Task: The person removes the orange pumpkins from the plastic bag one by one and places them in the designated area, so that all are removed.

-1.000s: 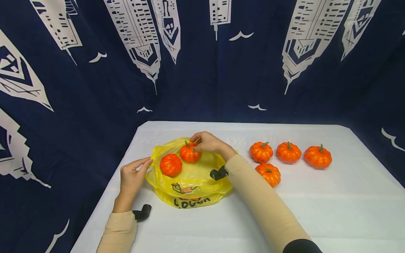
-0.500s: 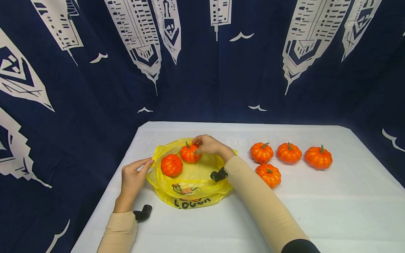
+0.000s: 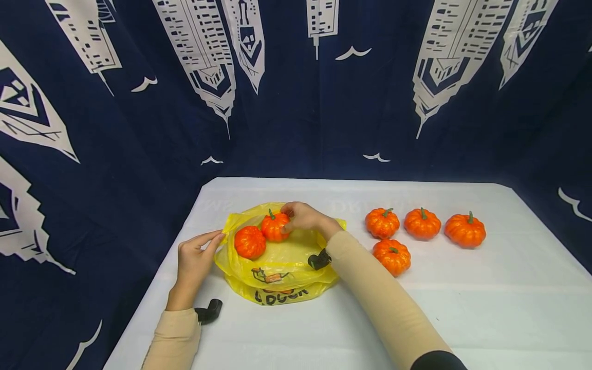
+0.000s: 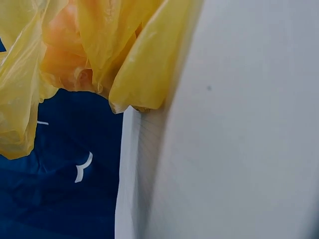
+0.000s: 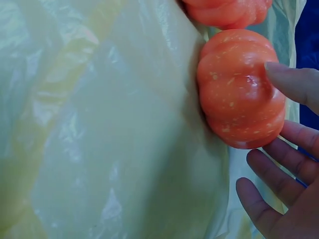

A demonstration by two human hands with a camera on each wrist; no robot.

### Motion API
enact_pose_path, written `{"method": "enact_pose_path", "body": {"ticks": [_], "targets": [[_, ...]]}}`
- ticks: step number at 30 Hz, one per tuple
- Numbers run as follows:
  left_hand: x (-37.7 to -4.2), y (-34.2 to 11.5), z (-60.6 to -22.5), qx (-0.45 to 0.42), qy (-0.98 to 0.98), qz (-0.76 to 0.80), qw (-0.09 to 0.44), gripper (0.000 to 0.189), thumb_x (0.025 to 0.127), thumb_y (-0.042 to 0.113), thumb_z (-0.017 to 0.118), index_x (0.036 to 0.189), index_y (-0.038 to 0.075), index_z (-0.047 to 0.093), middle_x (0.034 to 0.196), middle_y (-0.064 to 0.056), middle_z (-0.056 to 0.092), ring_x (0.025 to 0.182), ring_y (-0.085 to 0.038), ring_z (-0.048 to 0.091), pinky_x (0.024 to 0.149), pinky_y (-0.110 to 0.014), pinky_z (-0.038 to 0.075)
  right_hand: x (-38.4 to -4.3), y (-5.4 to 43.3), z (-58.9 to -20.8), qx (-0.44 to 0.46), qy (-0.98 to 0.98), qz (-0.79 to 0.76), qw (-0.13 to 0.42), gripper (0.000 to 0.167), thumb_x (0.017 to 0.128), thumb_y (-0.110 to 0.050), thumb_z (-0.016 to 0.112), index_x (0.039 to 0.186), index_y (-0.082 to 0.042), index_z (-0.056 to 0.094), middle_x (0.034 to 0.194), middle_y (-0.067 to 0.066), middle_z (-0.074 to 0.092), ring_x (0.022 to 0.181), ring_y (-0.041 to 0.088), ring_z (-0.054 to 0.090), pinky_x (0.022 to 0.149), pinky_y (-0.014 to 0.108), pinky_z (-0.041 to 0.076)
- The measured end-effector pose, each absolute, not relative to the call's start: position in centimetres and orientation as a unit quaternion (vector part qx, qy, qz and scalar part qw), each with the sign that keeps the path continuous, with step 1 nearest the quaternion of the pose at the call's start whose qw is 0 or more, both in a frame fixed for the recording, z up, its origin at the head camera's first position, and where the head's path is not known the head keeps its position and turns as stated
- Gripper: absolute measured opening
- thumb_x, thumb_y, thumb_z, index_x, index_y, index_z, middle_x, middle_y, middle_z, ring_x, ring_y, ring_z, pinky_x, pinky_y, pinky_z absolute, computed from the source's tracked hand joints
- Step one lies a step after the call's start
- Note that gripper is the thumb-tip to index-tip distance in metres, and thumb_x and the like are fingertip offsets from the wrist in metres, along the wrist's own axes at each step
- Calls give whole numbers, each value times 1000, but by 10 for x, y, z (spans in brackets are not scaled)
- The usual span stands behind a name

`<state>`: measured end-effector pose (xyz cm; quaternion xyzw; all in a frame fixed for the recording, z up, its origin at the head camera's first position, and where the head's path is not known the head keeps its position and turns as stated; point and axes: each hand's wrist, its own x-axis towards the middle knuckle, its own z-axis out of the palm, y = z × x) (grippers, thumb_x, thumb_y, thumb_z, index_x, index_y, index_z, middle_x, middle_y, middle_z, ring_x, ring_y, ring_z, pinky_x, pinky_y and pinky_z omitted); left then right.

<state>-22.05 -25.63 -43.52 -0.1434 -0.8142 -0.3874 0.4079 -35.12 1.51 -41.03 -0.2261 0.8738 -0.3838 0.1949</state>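
Observation:
A yellow plastic bag [image 3: 289,282] lies spread on the white table, its mouth facing up. With thumb and fingertips my left hand [image 3: 190,264] pinches the bag's left rim. Inside the bag, my right hand [image 3: 304,216] holds a small orange pumpkin [image 3: 274,227] with a green stem. The right wrist view shows the thumb on that pumpkin's [image 5: 239,89] side and other fingers at its far edge. A second pumpkin [image 3: 250,242] rests in the bag, touching the held one on its left. In the left wrist view, yellow plastic [image 4: 147,59] hangs at the top, and my left hand is out of sight.
Several more orange pumpkins [image 3: 423,224] stand on the white table [image 3: 462,308], right of the bag. One of them [image 3: 392,256] sits nearer, close to my right sleeve. A navy cloth with white building prints [image 3: 296,118] hangs behind the table.
My right hand has lowered slightly and shifted the held pumpkin a little left, against the other one in the bag. The left hand stays at the rim.

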Motion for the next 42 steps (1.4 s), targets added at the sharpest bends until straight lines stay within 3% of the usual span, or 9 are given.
{"method": "enact_pose_path", "body": {"ticks": [7, 27, 42], "targets": [[-220, -255, -434, -140, -815, -391, 404, 14, 76, -7, 82, 89, -6, 78, 87, -25, 75, 85, -22, 76, 83, -1, 47, -350, 14, -416, -227, 871, -392, 188, 62, 80, -15, 83, 135, -4, 54, 136, 15, 59, 124, 30, 55, 111, 41, 44], [-221, -256, -436, -135, -813, -400, 401, 14, 77, -5, 82, 90, -2, 80, 88, -17, 78, 87, -10, 74, 82, -3, 49, -344, 8, -424, -229, 874, -391, 177, 67, 80, -24, 86, 132, -7, 49, 139, 15, 56, 126, 29, 54, 114, 41, 43], [-220, -256, -436, -135, -812, -408, 395, 15, 77, -6, 81, 91, -3, 79, 89, -17, 78, 89, -1, 71, 82, -3, 49, -341, 13, -426, -240, 868, -395, 184, 66, 80, -20, 85, 134, -8, 50, 142, 16, 54, 130, 31, 52, 113, 42, 43]]}}
